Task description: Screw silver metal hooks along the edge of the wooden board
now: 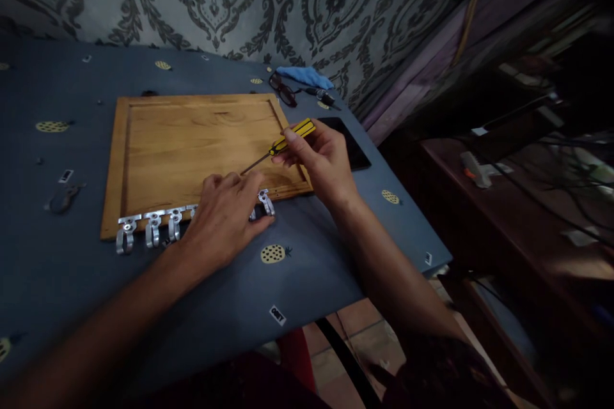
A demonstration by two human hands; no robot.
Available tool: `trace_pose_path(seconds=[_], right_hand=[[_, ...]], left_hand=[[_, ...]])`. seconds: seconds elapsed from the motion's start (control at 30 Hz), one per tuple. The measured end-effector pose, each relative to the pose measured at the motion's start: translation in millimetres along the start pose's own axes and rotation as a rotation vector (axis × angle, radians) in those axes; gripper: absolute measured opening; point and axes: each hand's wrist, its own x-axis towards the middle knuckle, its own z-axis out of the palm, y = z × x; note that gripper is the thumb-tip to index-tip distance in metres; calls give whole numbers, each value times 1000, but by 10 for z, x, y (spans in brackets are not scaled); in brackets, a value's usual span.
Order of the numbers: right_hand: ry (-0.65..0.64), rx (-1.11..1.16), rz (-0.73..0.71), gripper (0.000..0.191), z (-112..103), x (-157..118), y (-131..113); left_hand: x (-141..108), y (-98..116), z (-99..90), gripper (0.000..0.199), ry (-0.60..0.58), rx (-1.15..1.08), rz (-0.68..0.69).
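Observation:
A framed wooden board (192, 147) lies on the table, and a silver rail with several metal hooks (154, 220) runs along its near edge. My left hand (223, 217) is closed over the middle of this rail, fingers bent on the board and thumb by the hooks near the right end. Part of the rail is hidden beneath it. In my right hand (326, 156) is a screwdriver (292, 136) with a yellow and black handle, held between thumb and fingers. Its shaft slants down to the left, the tip close to my left fingers; whether it touches anything cannot be seen.
Eyeglasses (284, 89), a blue cloth (306, 77) and a dark flat device (357, 148) lie beyond and right of the board. A small metal piece (66, 198) lies to its left. Tangled cables (570, 169) and dark furniture stand right of the table (311, 281).

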Motion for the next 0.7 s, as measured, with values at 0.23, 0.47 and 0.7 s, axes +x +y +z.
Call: trace_pose_path(seconds=[0.23, 0.47, 0.7], right_hand=[[-66, 190, 363, 30, -38, 77, 144], [-8, 182, 526, 14, -46, 110, 151], [-96, -280, 48, 26, -68, -221, 86]], left_hand=[[-6, -13, 27, 31, 35, -1, 13], [-4, -22, 30, 33, 39, -9, 16], [-5, -13, 13, 33, 14, -29, 16]])
